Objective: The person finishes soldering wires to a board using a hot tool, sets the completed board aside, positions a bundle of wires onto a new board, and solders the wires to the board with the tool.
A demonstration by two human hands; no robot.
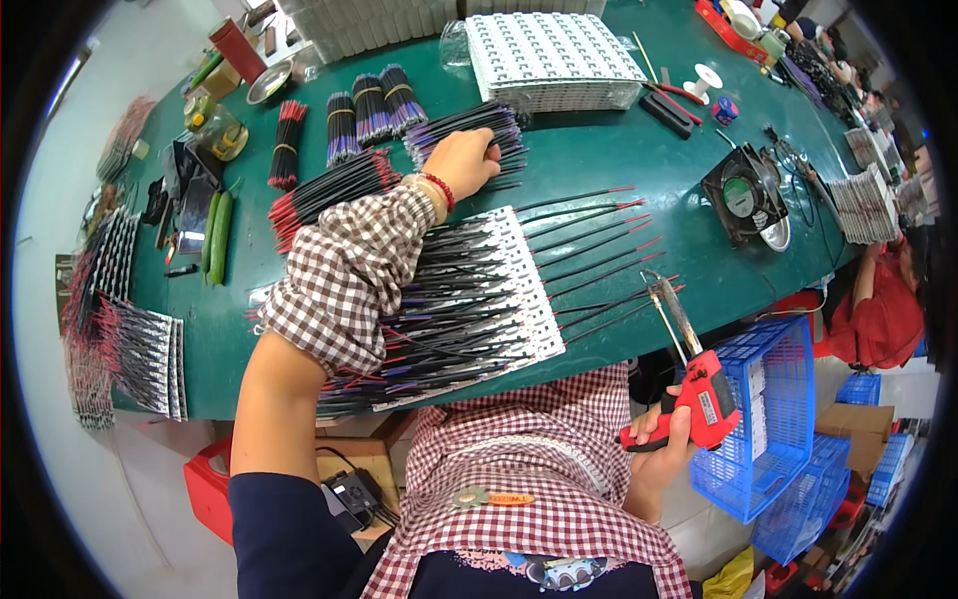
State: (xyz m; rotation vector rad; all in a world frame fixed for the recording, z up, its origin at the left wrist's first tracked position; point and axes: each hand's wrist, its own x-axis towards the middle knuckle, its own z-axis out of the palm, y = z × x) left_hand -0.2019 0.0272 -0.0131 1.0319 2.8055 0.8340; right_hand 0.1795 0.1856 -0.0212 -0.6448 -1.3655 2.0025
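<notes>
My left hand (465, 163) reaches across the table onto a loose pile of black wires with purple ends (454, 124). Its fingers are curled together at the pile, and what is between them is hidden. In my right hand (667, 451) is a red soldering gun (711, 401), gripped by its handle, its tip pointing up and away over the table's front edge. Between my arms lies a white perforated board panel (524, 285). Black wires (589, 245) with red ends extend across it and past its right edge.
On the green table (639, 210) are red-ended wires (329, 190), tied wire bundles (369, 108), a stack of white panels (554, 55), a black fan (743, 195) and two cucumbers (219, 238). Blue crates (768, 399) stand at right. A person in red (878, 309) sits beyond.
</notes>
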